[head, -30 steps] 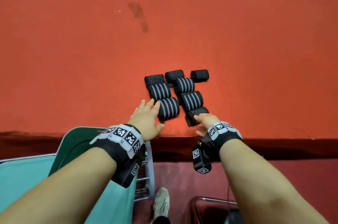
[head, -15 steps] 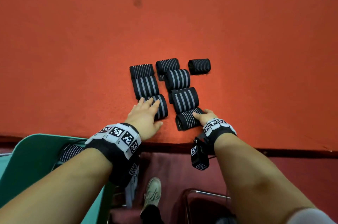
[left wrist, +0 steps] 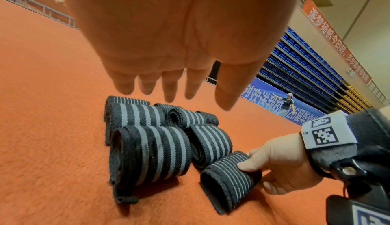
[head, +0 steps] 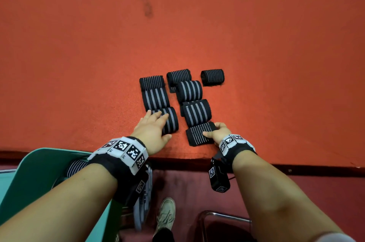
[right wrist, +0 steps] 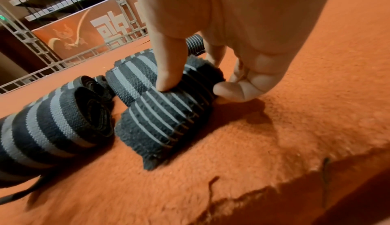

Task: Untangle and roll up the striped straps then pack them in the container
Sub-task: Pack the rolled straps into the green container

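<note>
Orange felt counter point(head: 79, 63). Right hand point(head: 218, 133) pinches the nearest roll point(head: 199, 134) by its end; left hand point(head: 152, 130) flat, open, over its neighbour point(head: 170, 119). Soft, light, grippy; squeeze around the middle.

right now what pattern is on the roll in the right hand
Black with thin grey stripes, on the roll the right hand grips; clearest in the right wrist view.
</note>
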The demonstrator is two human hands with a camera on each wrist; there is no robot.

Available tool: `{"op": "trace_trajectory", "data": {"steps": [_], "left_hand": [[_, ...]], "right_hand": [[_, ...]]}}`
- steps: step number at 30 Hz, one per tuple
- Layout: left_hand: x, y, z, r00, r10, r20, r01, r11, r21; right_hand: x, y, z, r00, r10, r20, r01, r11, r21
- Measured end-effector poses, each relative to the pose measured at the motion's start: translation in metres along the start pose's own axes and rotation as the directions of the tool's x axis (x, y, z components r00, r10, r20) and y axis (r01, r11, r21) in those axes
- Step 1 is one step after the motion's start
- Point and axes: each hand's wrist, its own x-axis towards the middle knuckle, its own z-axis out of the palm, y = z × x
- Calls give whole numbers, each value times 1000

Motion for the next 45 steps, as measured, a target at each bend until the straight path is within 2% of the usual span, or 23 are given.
{"op": "trace_trajectory", "data": {"steps": [5,9,16,21,26,31,34,37,40,45], "left_hand": [[-18,-10,-5,1000,-8,-26,8,1000,-3],[-37,-22,-9,999,-12,-53,11,1000,-22],[-79,-52,-21,995,9,-100,-12,1000,-24],[-117,-89,-31,989,35,-141,-40,999,-37],[-163,-150,-36,980,-11,-199,3,999,-38],[-208,-215,-18,984,-69,-166,72,997,12],[-225,-241,-5,988,-101,-120,108,993,47],[-232,-256,6,990,-113,-81,120,990,81],[-233,-267,16,994,-109,-31,112,989,101],[-228,-281,28,997,-61,36,56,989,136]], "right_hand": [[-15,3,7,997,-59,-46,63,995,73],[-35,1,16,996,-59,-74,67,991,112],[-93,-8,27,997,-76,-3,75,974,214],[-159,-27,45,991,-130,-13,128,945,303],[-222,-46,93,964,-246,98,155,826,543],[-271,-54,169,924,-305,232,131,821,556],[-282,-49,214,920,-242,309,49,852,521],[-285,-39,251,939,-128,320,-47,872,488],[-282,-24,283,944,-21,329,-134,888,440],[-269,8,326,920,147,364,-295,871,393]]}}
